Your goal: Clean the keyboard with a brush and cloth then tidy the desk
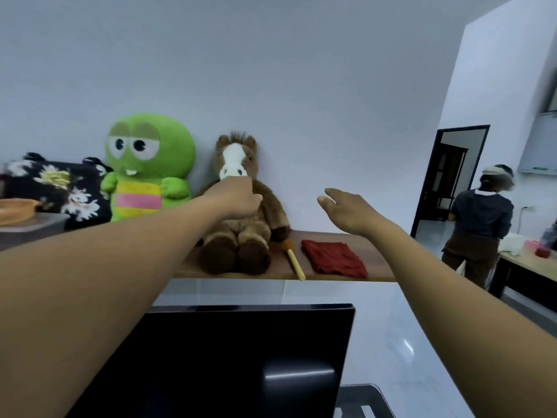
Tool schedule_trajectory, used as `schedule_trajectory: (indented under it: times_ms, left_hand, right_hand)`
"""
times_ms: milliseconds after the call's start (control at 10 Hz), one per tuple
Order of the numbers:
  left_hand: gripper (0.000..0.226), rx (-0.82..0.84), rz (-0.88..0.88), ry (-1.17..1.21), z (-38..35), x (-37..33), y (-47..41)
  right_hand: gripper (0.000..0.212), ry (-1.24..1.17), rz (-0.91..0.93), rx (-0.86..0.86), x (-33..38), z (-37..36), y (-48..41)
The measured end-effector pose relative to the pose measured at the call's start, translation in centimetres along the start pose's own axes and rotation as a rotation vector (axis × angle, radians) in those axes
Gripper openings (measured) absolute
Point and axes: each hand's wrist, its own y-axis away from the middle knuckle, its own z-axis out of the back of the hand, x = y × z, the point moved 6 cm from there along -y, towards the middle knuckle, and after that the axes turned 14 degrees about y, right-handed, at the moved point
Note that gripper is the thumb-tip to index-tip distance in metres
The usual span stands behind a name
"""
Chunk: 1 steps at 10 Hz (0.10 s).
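Note:
A brown plush horse sits upright on a wooden shelf against the wall. My left hand reaches up to the horse's chest, fingers closed on its fur just under the muzzle. My right hand hovers open in the air to the right of the horse, above the shelf. A brush with a pale yellow handle and brown bristles lies on the shelf beside the horse. A folded dark red cloth lies to the right of the brush. No keyboard is in view.
A green plush frog sits left of the horse, with a black floral bag further left. A dark monitor stands below the shelf. Another person stands at a table at the right, near a doorway.

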Motion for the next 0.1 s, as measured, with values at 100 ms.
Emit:
schedule_trajectory:
  times_ms: [100]
  left_hand:
    - [0.042, -0.025, -0.001, -0.065, 5.19, 2.84, 2.68]
  right_hand:
    - [0.057, 0.037, 0.027, -0.019, 4.93, 1.95, 1.04]
